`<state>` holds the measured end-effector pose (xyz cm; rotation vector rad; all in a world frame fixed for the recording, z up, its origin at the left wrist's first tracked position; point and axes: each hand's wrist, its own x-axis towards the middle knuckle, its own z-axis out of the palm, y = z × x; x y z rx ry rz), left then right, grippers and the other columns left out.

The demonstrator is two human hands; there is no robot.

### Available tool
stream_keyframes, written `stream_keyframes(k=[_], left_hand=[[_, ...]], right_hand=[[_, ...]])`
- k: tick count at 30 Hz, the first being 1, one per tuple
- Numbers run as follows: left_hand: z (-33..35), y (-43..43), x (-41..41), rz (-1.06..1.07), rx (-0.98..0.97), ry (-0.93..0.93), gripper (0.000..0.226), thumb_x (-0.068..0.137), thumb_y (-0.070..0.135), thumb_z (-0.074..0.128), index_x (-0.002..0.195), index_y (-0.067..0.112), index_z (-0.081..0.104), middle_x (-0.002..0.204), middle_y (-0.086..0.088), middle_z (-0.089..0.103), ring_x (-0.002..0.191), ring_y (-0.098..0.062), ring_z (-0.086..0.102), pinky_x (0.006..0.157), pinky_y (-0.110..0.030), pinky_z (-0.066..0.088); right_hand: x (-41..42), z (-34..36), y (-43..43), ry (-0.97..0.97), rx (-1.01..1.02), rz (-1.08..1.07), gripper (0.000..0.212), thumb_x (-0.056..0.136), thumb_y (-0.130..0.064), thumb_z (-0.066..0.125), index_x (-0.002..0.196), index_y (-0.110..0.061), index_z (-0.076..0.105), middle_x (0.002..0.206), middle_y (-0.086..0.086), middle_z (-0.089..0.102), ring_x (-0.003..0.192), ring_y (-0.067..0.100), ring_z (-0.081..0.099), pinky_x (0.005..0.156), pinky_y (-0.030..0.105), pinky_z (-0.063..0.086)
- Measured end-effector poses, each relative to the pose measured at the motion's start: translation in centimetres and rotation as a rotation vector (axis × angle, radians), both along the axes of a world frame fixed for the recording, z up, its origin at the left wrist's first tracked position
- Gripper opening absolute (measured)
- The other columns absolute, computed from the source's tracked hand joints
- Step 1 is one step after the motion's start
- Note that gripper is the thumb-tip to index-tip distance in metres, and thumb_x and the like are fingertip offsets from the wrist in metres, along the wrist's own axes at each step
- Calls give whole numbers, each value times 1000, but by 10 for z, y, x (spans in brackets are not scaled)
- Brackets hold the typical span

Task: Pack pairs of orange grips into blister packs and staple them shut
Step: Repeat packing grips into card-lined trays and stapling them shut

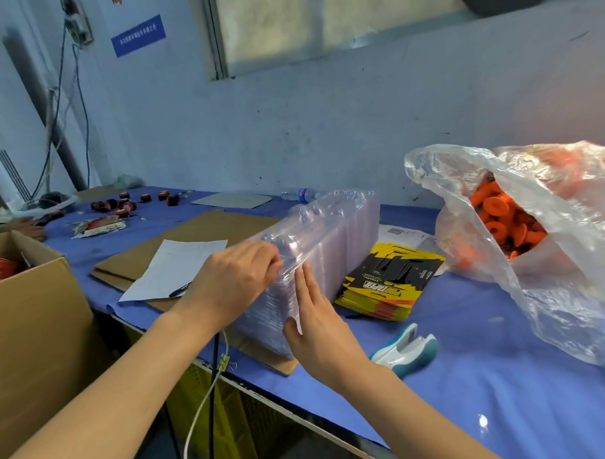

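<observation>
Blister packs (338, 228) — stacked, pinched in left grip (237, 279)

one blister stack (332, 235), one stapler (406, 349), one bag (553, 289), one bottle (301, 194)

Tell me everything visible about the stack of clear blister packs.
The stack of clear blister packs is a long row of thin, transparent plastic shells nested on edge, with rounded moulded bulges along the top. It stands on brown cardboard on the blue-covered table, beside the yellow-and-black cards. The left hand pinches the top edge at its near end; the right hand lies flat against that end.
</observation>
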<state>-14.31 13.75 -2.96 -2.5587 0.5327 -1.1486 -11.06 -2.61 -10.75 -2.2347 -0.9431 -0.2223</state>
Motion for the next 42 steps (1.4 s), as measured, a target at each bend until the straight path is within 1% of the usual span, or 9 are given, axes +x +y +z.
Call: stream_keyframes(k=[9,16,19,22,25,30,35,38,42], left_hand=[[98,-17,49,83,-770,-362,31,106,31,31,111,4,44,102,-3,72,79,-35,67,66,-46,47],[196,-65,21,-375,-781,-626,12,106,35,26,100,27,32,95,3,69,69,-10,67,64,-36,55],[212,-81,6,-502,-920,-604,33,105,32,27,109,5,45,100,-3,70,72,-14,69,61,-31,55],[214,-97,2,-542,-1109,-483,50,106,34,28,120,-10,45,100,4,72,72,-14,71,59,-29,57],[200,-117,9,-603,-1317,-307,36,106,33,29,114,0,42,87,6,74,67,-17,72,55,-33,59],[145,-152,35,-562,-1654,84,37,107,32,28,111,1,48,91,-3,73,61,-13,71,50,-27,57],[63,-195,60,-457,-1961,584,32,109,24,28,90,10,49,66,3,72,47,-5,66,42,-18,52],[10,-219,68,-370,-2086,792,33,108,18,28,86,8,50,51,3,67,41,-7,63,38,-18,51],[-49,-245,75,-218,-2034,899,32,108,18,28,103,-3,53,73,-8,69,53,-16,66,38,-18,51]], right_hand=[[11,28,-23,75,46,-9,65,103,-36,40,158,-22,7,165,-8,4,149,15,17,120,31,21],[46,82,-91,230,597,-184,61,102,-34,47,156,-22,21,156,-5,32,134,5,37,112,26,30],[57,110,-130,336,833,-273,62,101,-45,46,155,-24,24,153,-3,39,133,13,45,111,40,40],[62,133,-174,491,1027,-318,65,97,-60,44,151,-24,34,146,-2,46,123,21,55,96,41,53],[59,142,-224,549,1238,-434,51,94,-64,46,129,-27,47,109,0,61,95,19,69,69,32,59],[45,112,-322,454,1255,-744,63,94,-61,50,146,-28,38,136,-4,50,114,27,59,83,43,55],[6,67,-403,604,1172,-874,33,92,-53,58,111,-26,56,109,0,54,104,29,57,86,43,53],[-16,41,-450,597,1241,-950,22,92,-25,65,110,-15,57,105,6,52,93,25,56,71,31,53],[-49,8,-503,471,1251,-1142,13,93,-16,64,105,-14,58,92,9,52,70,17,49,63,27,49]])
